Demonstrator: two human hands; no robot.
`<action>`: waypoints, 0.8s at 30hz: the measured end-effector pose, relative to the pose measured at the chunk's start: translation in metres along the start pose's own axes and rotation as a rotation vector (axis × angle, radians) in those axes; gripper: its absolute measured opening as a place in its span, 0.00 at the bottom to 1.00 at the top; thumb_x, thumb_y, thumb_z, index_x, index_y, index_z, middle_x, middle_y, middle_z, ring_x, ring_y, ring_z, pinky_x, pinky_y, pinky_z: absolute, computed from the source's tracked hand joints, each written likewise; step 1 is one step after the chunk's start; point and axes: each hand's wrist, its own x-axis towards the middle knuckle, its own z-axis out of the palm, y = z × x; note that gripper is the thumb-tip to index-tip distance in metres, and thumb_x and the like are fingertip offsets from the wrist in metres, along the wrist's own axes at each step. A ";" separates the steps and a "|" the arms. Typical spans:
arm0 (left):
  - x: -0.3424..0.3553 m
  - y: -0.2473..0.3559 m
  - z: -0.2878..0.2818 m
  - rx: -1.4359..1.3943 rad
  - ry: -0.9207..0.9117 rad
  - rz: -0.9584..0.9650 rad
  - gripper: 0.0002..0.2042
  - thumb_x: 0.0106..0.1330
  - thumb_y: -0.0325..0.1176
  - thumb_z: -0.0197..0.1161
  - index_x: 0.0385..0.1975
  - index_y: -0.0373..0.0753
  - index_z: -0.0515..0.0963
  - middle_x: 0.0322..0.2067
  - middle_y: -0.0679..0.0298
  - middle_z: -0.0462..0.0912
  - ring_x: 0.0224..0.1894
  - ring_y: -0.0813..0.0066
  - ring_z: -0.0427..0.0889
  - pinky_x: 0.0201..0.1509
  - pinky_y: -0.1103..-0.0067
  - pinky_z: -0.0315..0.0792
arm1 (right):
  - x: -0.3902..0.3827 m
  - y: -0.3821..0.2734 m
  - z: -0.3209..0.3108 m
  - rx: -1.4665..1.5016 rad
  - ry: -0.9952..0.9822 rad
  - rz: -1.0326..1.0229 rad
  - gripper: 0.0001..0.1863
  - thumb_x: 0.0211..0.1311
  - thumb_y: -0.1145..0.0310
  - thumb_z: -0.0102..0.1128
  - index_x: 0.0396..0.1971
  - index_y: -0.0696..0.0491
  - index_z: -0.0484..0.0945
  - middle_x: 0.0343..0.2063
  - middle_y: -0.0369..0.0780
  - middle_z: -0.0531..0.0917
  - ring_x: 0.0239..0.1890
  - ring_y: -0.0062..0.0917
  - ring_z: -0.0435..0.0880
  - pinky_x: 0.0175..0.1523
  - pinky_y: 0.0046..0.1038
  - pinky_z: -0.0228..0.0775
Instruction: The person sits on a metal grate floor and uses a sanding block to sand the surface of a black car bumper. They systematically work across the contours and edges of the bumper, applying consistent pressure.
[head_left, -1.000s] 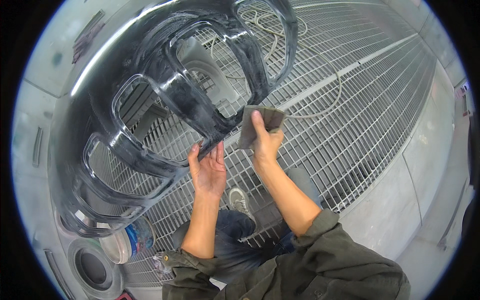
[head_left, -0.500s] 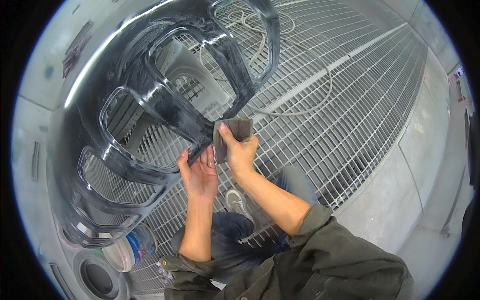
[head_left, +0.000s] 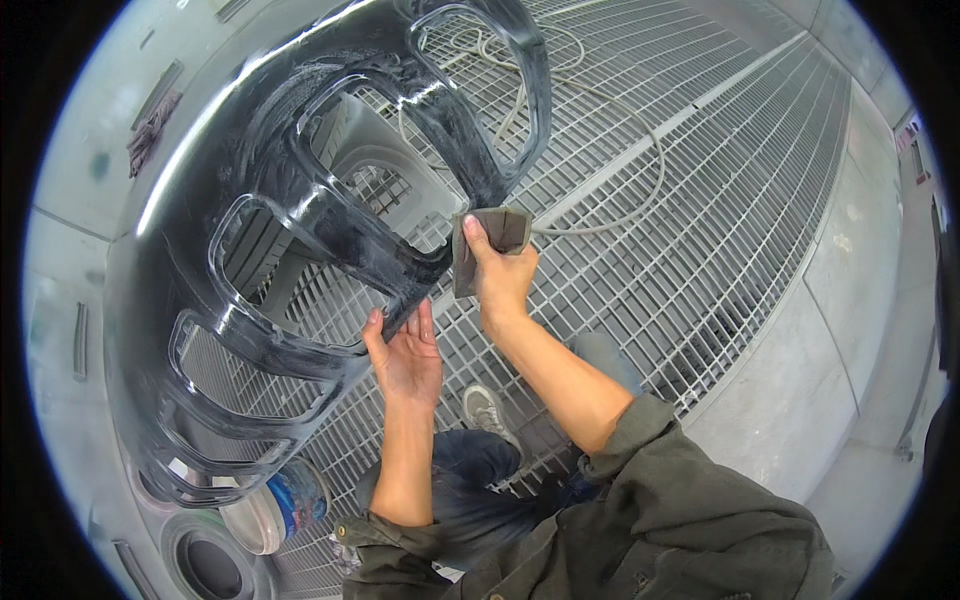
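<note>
A large, curved, glossy black panel (head_left: 345,225) with several rounded openings fills the upper left, streaked with pale dust. My left hand (head_left: 411,362) supports its lower edge, thumb on one side and fingers on the other, palm turned up. Between thumb and fingers, my right hand (head_left: 505,288) grips a folded grey-brown abrasive pad (head_left: 510,230). The pad sits against or just beside the panel's right edge, above my left hand; whether it touches is hard to tell. The fingers of my right hand are partly hidden behind it.
Metal grating (head_left: 690,230) forms the floor, with a pale hose (head_left: 655,185) looped across it. At lower left stand a bucket with a blue label (head_left: 290,500) and a grey ring-shaped object (head_left: 205,560). A crumpled cloth (head_left: 152,135) hangs on the pale wall.
My right hand and the pad have moved up and to the right along the panel's edge. My left hand keeps its hold on the edge. The whole view has shifted slightly.
</note>
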 end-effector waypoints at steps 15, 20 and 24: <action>0.003 -0.006 -0.008 -0.069 0.023 -0.001 0.16 0.67 0.41 0.67 0.45 0.38 0.75 0.50 0.62 0.84 0.55 0.71 0.83 0.67 0.74 0.77 | 0.072 -0.052 0.016 -0.403 -0.138 -1.128 0.13 0.52 0.74 0.78 0.28 0.56 0.77 0.23 0.42 0.77 0.25 0.37 0.77 0.32 0.32 0.68; 0.002 -0.004 -0.008 -0.073 0.023 -0.009 0.15 0.66 0.41 0.68 0.43 0.38 0.76 0.48 0.61 0.85 0.54 0.71 0.84 0.66 0.74 0.77 | 0.084 -0.121 0.069 -0.528 -0.296 -1.338 0.11 0.52 0.75 0.77 0.27 0.58 0.80 0.24 0.41 0.80 0.25 0.30 0.80 0.32 0.30 0.68; -0.002 -0.001 -0.009 -0.074 0.006 -0.003 0.14 0.66 0.40 0.68 0.41 0.37 0.77 0.48 0.61 0.86 0.53 0.71 0.84 0.66 0.75 0.78 | 0.081 -0.127 0.079 -0.588 -0.394 -1.240 0.12 0.51 0.73 0.78 0.27 0.57 0.80 0.25 0.41 0.81 0.25 0.33 0.80 0.31 0.31 0.69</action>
